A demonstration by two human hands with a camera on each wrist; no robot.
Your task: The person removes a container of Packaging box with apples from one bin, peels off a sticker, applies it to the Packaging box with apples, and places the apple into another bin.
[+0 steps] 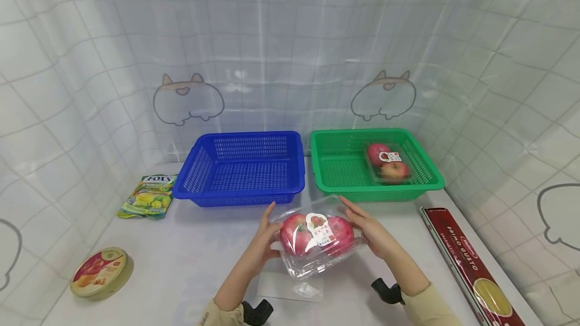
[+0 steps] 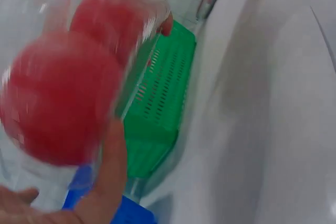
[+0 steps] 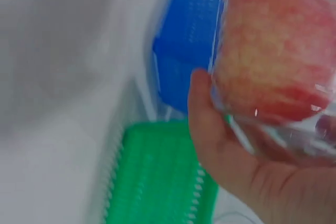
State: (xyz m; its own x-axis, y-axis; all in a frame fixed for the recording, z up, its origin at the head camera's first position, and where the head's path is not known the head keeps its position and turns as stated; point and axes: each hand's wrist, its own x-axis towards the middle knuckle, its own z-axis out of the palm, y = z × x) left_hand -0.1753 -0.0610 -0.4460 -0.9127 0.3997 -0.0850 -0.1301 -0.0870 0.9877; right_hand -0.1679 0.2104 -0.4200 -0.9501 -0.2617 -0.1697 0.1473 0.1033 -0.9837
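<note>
Both hands hold up a clear plastic pack of apples (image 1: 296, 235) over the front middle of the table, tilted, with a white and red label on its lid. The left hand (image 1: 263, 240) grips the pack's left end, thumb and fingers spread around it. At the other end, the right hand (image 1: 369, 225) grips the right side. The left wrist view shows a thumb along the pack's edge beside a red apple (image 2: 63, 98). In the right wrist view a paler apple (image 3: 273, 51) shows through the plastic above the palm.
Behind stand an empty blue basket (image 1: 240, 197) and a green basket (image 1: 344, 195) holding another apple pack (image 1: 394, 170). A candy bag (image 1: 149, 197) and a round tin (image 1: 101, 273) lie at left, a red spaghetti box (image 1: 471, 265) at right. A clear flat sheet (image 1: 290, 288) lies below the hands.
</note>
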